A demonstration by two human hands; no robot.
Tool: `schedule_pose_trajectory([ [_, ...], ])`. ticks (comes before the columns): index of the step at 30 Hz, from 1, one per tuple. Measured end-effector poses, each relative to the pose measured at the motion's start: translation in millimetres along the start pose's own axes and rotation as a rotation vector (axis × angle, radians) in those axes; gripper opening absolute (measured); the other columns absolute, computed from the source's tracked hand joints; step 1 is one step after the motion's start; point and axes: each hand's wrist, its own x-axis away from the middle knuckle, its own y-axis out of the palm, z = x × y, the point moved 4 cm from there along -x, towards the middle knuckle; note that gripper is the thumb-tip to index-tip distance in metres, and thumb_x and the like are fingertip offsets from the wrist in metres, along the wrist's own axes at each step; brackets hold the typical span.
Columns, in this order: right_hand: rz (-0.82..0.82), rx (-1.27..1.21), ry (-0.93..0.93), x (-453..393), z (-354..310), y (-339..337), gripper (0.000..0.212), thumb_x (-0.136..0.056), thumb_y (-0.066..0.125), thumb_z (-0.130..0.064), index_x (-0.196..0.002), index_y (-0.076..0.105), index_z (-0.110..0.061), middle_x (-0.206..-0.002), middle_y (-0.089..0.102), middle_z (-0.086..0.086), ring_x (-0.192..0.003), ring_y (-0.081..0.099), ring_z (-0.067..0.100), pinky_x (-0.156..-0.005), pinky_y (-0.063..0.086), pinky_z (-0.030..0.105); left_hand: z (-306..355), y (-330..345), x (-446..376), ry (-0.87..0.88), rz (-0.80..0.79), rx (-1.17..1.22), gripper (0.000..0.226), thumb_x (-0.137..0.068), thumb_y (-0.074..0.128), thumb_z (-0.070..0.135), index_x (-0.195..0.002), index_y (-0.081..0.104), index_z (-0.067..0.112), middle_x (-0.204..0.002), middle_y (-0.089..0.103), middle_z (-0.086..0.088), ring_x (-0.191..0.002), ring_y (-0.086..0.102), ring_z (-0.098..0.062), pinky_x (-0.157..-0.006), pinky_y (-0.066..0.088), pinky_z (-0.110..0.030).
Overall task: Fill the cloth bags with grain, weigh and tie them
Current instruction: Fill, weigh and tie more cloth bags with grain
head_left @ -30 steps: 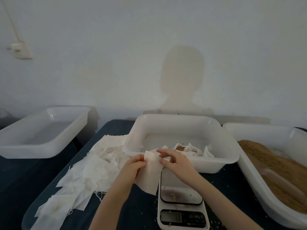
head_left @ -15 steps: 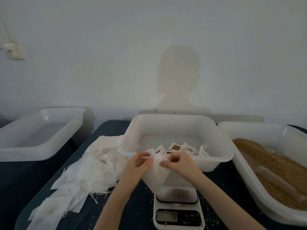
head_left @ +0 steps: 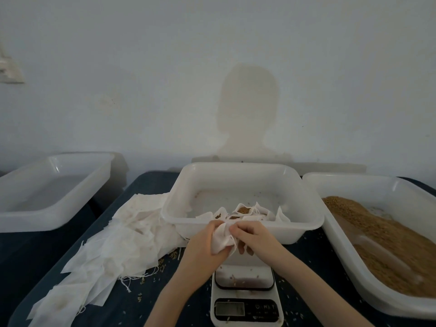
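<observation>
Fingers of the left hand (head_left: 203, 241) and right hand (head_left: 253, 239) curl around and pinch a crumpled white cloth bag (head_left: 220, 239), held above the kitchen scale (head_left: 245, 296), just in front of the middle tub (head_left: 243, 175). Brown grain (head_left: 387, 241) fills the right tub (head_left: 354, 182).

White bags (head_left: 113, 234) are lying on a dark blue table (head_left: 141, 187); brown grain (head_left: 389, 241) is filling a white tub (head_left: 354, 182).
</observation>
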Motion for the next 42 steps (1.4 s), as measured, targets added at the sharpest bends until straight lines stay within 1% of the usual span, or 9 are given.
schedule_pose_trajectory([
  [5,0.024,0.053,-0.007,4,-2,-7,0.019,-0.093,0.058,-0.014,-0.078,0.064,-0.024,-0.064,0.063,-0.013,-0.054,0.056,0.004,-0.049,0.041,0.014,-3,8,-1,0.024,0.011,0.015,0.041,-0.079,0.069,0.037,-0.112,0.045,0.044,-0.101,0.061,0.021,-0.093,0.057,0.009,-0.076,0.045,-0.008],
  [8,0.074,0.116,-0.033,6,-3,-9,0.025,-0.084,0.062,-0.004,-0.083,0.055,-0.028,-0.076,0.070,-0.010,-0.057,0.062,0.006,-0.057,0.051,0.019,-3,13,0,0.064,0.047,-0.161,0.045,-0.076,0.065,0.043,-0.116,0.045,0.040,-0.103,0.053,0.028,-0.094,0.054,0.007,-0.085,0.042,-0.014],
  [12,0.107,0.336,-0.122,8,-7,-9,0.036,-0.084,0.059,-0.007,-0.072,0.052,-0.040,-0.083,0.065,-0.019,-0.057,0.059,0.005,-0.064,0.053,0.028,0,17,2,0.126,0.099,-0.332,0.054,-0.076,0.052,0.054,-0.127,0.041,0.037,-0.111,0.041,0.030,-0.104,0.044,0.005,-0.091,0.028,-0.016],
  [16,0.154,0.280,-0.119,8,-8,-15,0.032,-0.087,0.066,-0.015,-0.074,0.061,-0.043,-0.084,0.066,-0.019,-0.056,0.061,0.004,-0.065,0.055,0.024,-1,16,2,0.161,0.173,-0.378,0.059,-0.078,0.059,0.050,-0.130,0.044,0.029,-0.117,0.043,0.025,-0.107,0.039,0.005,-0.095,0.024,-0.017],
  [22,0.104,0.155,-0.101,13,-11,-15,0.012,-0.082,0.073,-0.029,-0.083,0.068,-0.039,-0.084,0.070,-0.020,-0.071,0.067,0.003,-0.064,0.052,0.014,1,12,3,0.238,0.267,-0.475,0.063,-0.067,0.073,0.037,-0.124,0.051,0.021,-0.110,0.058,0.010,-0.103,0.055,-0.010,-0.093,0.034,-0.027],
  [27,0.128,0.052,-0.063,12,-10,-15,0.024,-0.090,0.065,-0.019,-0.097,0.063,-0.042,-0.094,0.066,-0.021,-0.080,0.065,-0.001,-0.062,0.051,0.015,8,11,5,0.333,0.330,-0.604,0.070,-0.059,0.081,0.034,-0.121,0.049,0.020,-0.102,0.061,0.007,-0.093,0.061,-0.015,-0.089,0.042,-0.030],
  [31,0.120,0.048,0.004,11,-3,-13,0.023,-0.093,0.059,-0.017,-0.089,0.066,-0.039,-0.092,0.066,-0.021,-0.081,0.063,-0.001,-0.062,0.050,0.012,9,11,8,0.378,0.391,-0.692,0.071,-0.058,0.081,0.032,-0.119,0.048,0.020,-0.098,0.060,0.005,-0.089,0.060,-0.017,-0.089,0.048,-0.038],
  [38,0.083,0.006,0.076,10,6,-11,0.015,-0.095,0.055,-0.017,-0.086,0.063,-0.027,-0.091,0.065,-0.013,-0.081,0.062,0.002,-0.062,0.049,0.013,8,14,10,0.440,0.481,-0.823,0.057,-0.068,0.068,0.039,-0.118,0.050,0.019,-0.096,0.058,0.003,-0.090,0.052,-0.017,-0.098,0.034,-0.038],
  [42,0.067,0.053,0.104,10,8,-13,0.019,-0.095,0.054,-0.013,-0.083,0.062,-0.025,-0.088,0.065,-0.009,-0.077,0.062,0.001,-0.063,0.049,0.013,8,14,10,0.408,0.506,-0.861,0.062,-0.068,0.065,0.044,-0.121,0.051,0.015,-0.096,0.054,0.000,-0.091,0.047,-0.020,-0.098,0.030,-0.041],
])
